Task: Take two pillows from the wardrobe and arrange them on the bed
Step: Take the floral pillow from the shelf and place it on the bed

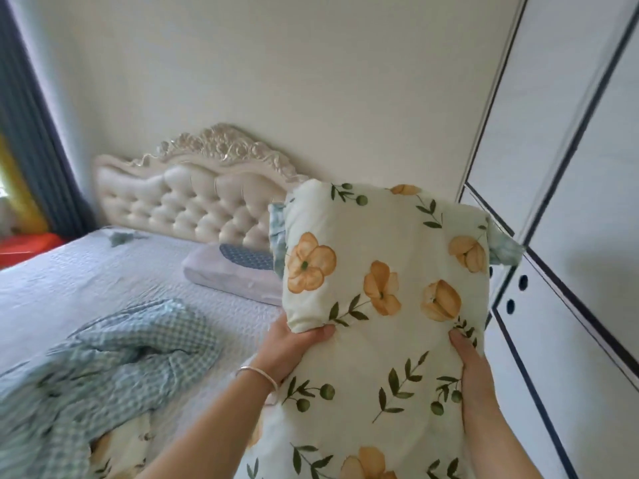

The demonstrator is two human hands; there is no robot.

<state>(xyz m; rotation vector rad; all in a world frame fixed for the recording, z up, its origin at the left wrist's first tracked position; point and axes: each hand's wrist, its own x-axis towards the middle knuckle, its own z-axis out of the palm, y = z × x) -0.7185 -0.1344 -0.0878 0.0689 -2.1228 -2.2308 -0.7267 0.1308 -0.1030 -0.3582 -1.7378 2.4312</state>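
Far off to the left of my hands, a dark blue curtain [38,126] runs down the frame edge, with something yellow [17,188] and something red [27,245] beneath it, both cut off and too blurred for me to name. Nearer on that side, a rumpled green checked blanket [114,371] lies on the bed [69,271]; its lower part is smeared by motion, and a floral underside shows at its bottom edge. The bed has a pale quilted cover, and beyond my hands a cream tufted headboard [186,198] with a carved top stands against a plain cream wall [276,70]. Just past my left hand, a white pillow [228,274] with a dark dotted patch lies at the headboard, its right end hidden behind what I am holding.

My left hand [294,344], a silver bangle [257,375] on the wrist, clutches the left side of the floral pillow [383,292], thumb on the front. My right hand [473,364] grips its right side. The pillow is held upright in the air between bed and wardrobe; its bottom is cut off by the frame. A green checked edge peeks out behind it, and I cannot tell whether this is a second pillow. To the right of my right hand stands the white wardrobe [570,167], doors trimmed in dark lines.
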